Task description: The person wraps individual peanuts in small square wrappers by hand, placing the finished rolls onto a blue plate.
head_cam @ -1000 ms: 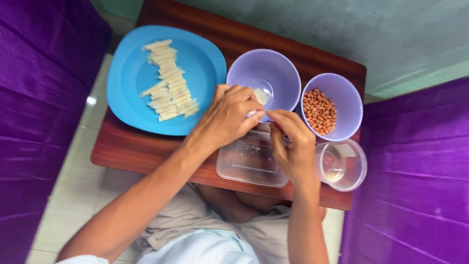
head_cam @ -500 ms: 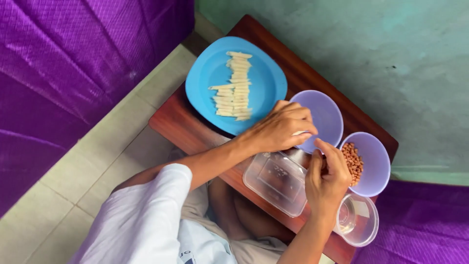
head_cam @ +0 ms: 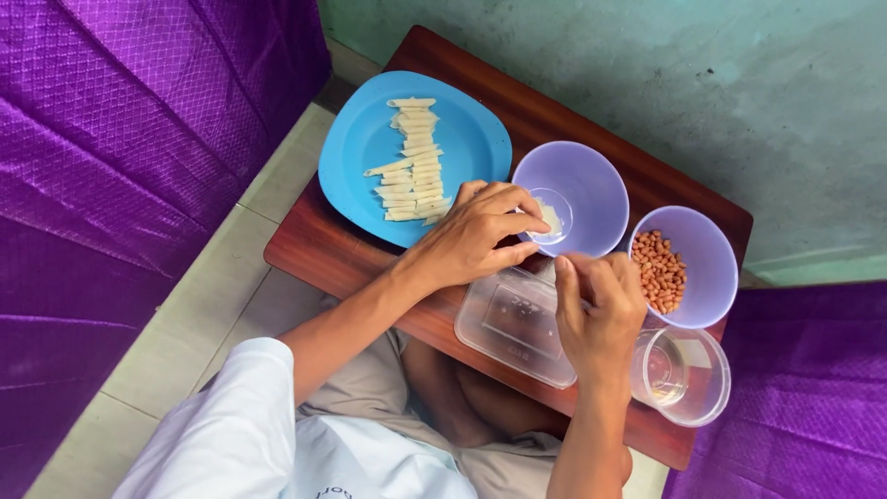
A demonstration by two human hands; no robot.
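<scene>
Low wooden table (head_cam: 351, 254) on tiled floor (head_cam: 185, 342), purple cloth (head_cam: 120, 139) around; hands close together, grip unclear.

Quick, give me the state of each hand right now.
Left hand: fingers curled at the rim of the purple bowl; what it grips cannot be told.
Right hand: fingers pinched together above the clear container; contents cannot be told.
</scene>
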